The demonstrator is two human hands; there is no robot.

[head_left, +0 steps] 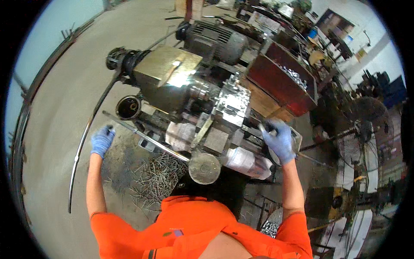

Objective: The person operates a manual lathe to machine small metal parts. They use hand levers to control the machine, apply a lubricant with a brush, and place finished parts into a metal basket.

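My left hand [102, 140], in a pale blue knit glove, is raised at the left with its fingers curled inward. Dark patches show at its fingertips; whatever it may hold is too small to name. It is apart from the long metal lever [148, 140] beside it. My right hand [279, 140], gloved alike and slightly blurred, is closed at the right of the machine, with something small and pale at its fingertips. Between my hands stands a greasy lathe-like machine with a bright metal slide block [233, 103], a spindle [199, 90] and a round handwheel [204, 168].
A brass-coloured cover [168, 64] and a motor [215, 41] top the machine. Behind it stands a red bin [280, 77] with shiny metal pieces. Metal shavings [159, 179] lie below on the floor. White cloths [248, 163] wrap the bed, and a fan [366, 129] stands right.
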